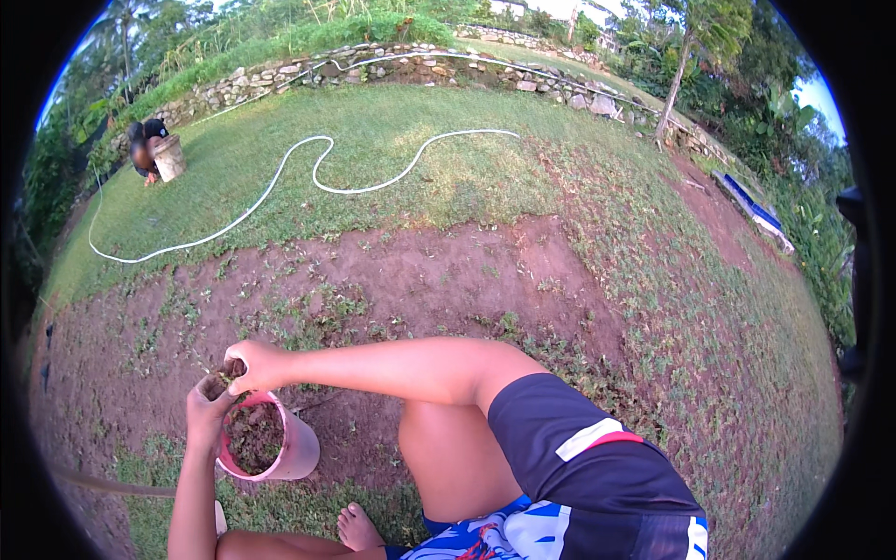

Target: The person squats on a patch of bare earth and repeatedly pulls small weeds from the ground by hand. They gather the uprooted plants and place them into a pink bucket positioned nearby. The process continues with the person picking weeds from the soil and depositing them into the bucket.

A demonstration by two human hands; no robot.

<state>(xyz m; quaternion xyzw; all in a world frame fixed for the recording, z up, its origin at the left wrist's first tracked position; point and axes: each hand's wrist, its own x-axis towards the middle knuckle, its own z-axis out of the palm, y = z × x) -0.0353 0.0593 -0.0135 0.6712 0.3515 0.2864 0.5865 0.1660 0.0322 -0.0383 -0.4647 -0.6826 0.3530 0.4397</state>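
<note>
Outdoors, a sloping lawn (392, 140) gives way to a patch of bare reddish soil (420, 271) dotted with small weeds, seen from above by a person squatting on it. Far left, another person (145, 149) crouches over a pale bucket (169, 157), and a white hose (280, 182) snakes across the grass toward a stone wall (392, 67) at the far edge. Near left, the left hand (207, 411) wraps its fingers around the rim of a pink bucket (297, 453), steadying it on the ground beside the person's bare foot (359, 527). The bucket is part full of soil and pulled weeds (252, 437). Directly above its mouth, the right hand (254, 364) is closed around a small tuft of greenery, held there so that it falls inside. Near right, a bent knee in dark shorts (579, 457) fills the frame.
</note>
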